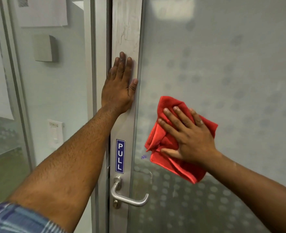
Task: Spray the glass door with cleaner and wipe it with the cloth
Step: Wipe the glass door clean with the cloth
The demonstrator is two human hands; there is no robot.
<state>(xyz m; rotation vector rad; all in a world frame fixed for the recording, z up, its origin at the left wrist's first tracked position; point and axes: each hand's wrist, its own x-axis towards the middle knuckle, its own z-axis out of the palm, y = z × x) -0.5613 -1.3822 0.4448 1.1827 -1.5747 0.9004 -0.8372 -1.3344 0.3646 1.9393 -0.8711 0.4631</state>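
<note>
The right hand (191, 137) lies flat with its fingers straight and spread, pressing the crumpled red cloth (170, 148) against the frosted glass door (223, 81), above and right of the lever handle (130, 194). The left hand (120, 84), fingers straight and together, presses flat on the door's metal frame (127, 31) above the blue PULL sticker (120, 156), holding nothing.

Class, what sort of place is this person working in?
Probably an office or similar public building: a frosted glass door with a PULL sign, a metal lever handle, and a wall switch.
</note>
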